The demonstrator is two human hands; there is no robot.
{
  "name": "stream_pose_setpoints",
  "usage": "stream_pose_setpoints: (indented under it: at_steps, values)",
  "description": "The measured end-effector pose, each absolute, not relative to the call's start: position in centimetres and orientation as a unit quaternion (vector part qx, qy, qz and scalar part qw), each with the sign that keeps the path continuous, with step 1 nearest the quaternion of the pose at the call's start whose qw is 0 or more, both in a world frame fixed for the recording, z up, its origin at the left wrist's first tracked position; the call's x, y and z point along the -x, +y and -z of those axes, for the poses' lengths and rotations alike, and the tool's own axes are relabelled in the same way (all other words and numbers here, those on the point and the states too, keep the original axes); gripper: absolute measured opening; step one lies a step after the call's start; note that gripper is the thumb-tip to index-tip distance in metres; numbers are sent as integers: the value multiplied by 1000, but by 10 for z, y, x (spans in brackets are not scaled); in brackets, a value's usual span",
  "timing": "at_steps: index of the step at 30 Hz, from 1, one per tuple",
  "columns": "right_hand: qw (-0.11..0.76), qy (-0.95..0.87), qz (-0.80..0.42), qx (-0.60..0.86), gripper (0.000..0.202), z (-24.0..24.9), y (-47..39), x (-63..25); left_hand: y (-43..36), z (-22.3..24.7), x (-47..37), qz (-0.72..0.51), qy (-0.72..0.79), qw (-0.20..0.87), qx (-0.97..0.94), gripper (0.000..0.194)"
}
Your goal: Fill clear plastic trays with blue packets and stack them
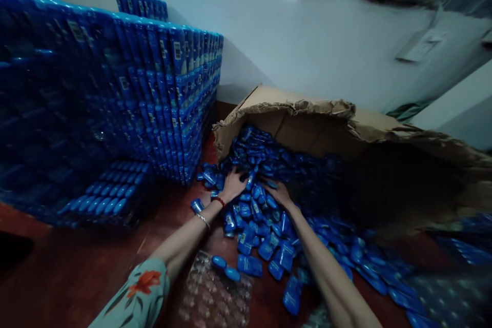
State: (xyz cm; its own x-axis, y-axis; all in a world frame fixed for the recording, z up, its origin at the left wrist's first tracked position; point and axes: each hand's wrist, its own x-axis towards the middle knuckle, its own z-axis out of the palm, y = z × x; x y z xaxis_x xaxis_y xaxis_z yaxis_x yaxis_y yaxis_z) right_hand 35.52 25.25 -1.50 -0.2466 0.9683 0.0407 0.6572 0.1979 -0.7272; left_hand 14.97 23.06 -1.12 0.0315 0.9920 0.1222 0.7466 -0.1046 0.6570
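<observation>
A large heap of small blue plastic containers (249, 210), rounded and flat with printed labels, spills from a torn cardboard box (292, 107) onto the floor. My left hand (233, 187), with a red bracelet and a metal bangle at its wrist, is at the heap's left side, its fingers curled against one blue container (250, 180). Close by on the right, my right hand (280, 195) reaches into the heap with its fingers stretched out over the containers. Some fingertips are hidden among them. A clear moulded plastic tray (215, 292) lies in front, two blue containers (226, 268) at its upper edge.
Tall stacks of filled blue trays (161, 77) rise at the left, with one lower filled tray (111, 189) before them. Behind the box stands a white wall (307, 41) with things on its ledge. More clear trays (453, 292) lie at the lower right on the red floor (154, 246).
</observation>
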Motion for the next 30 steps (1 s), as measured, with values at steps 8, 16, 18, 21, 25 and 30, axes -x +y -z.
stream_pose_setpoints:
  at_steps: [8, 16, 18, 21, 25, 30]
  values:
    - [144, -834, -325, 421, 53, 5, 206, -312, 153, 23, -87, -223, 630, 179, -722, 36]
    - [-122, -856, -191, 464, 86, -36, 145, -323, 78, 24, -37, -189, 639, 165, -727, 35]
    - [-152, -845, -183, 480, 86, -43, 130, -332, 64, 17, -26, -159, 645, 172, -728, 34]
    - [-167, -823, -190, 509, 80, -51, 114, -342, 59, 2, -14, -156, 638, 180, -732, 35]
    - [-48, -855, -183, 484, 46, -61, 117, -319, 92, -20, -16, -178, 657, 141, -719, 35]
    - [63, -898, -115, 420, 52, -60, 170, -221, 173, -36, -40, -86, 715, 78, -689, 53]
